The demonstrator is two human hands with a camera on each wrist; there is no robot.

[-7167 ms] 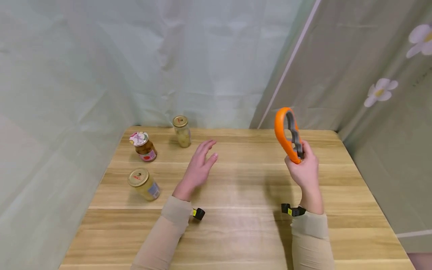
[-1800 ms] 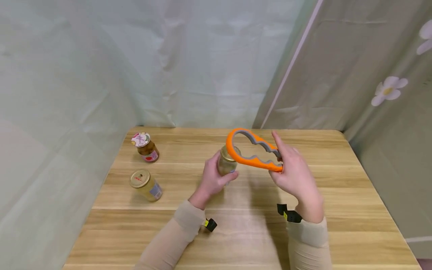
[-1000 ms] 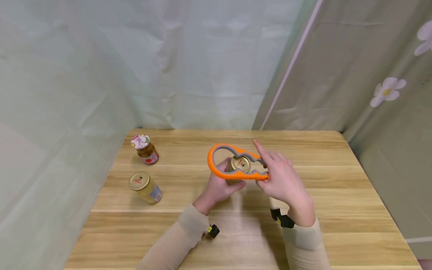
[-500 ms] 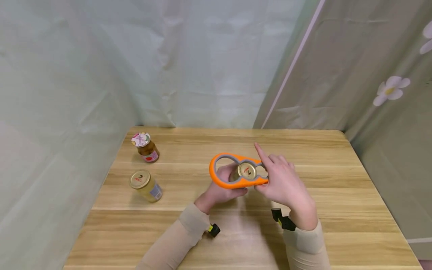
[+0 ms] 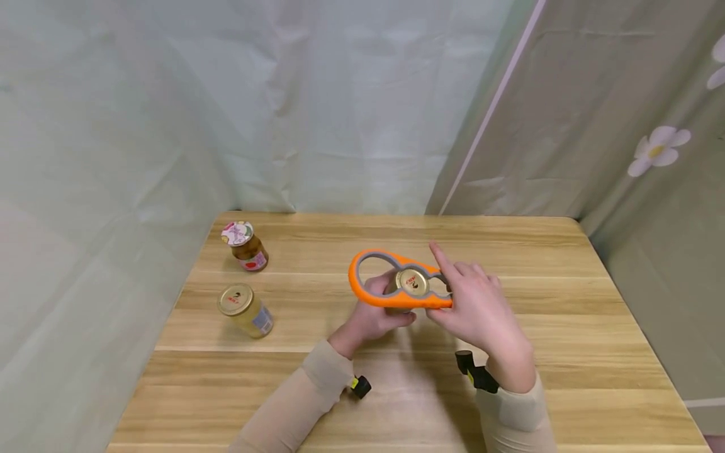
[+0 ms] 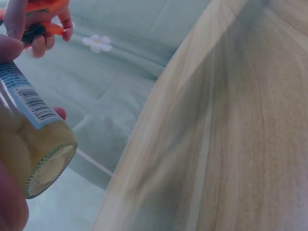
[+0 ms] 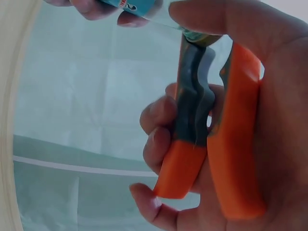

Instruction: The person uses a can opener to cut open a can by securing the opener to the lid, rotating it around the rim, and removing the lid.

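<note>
My left hand grips a glass jar with a gold lid, tilted and held off the table. Its barcode label and pale contents show in the left wrist view. My right hand grips the handle ends of an orange jar opener with grey toothed inner edges; its index finger points away from the handles. The lid sits within the opener's middle notch, grey edges right at its sides. In the right wrist view, fingers and palm wrap the two orange handles. Much of the jar is hidden in the head view.
On the left of the wooden table stand two more jars: a brown-filled jar with a patterned lid cover and, nearer, a gold-lidded jar with pale contents. Curtains hang close behind the table.
My left hand has taken the jar from the table's back left and brought it to the middle. My right hand has swung the opener leftward, over the lid. Over the last half second both shift slightly.
</note>
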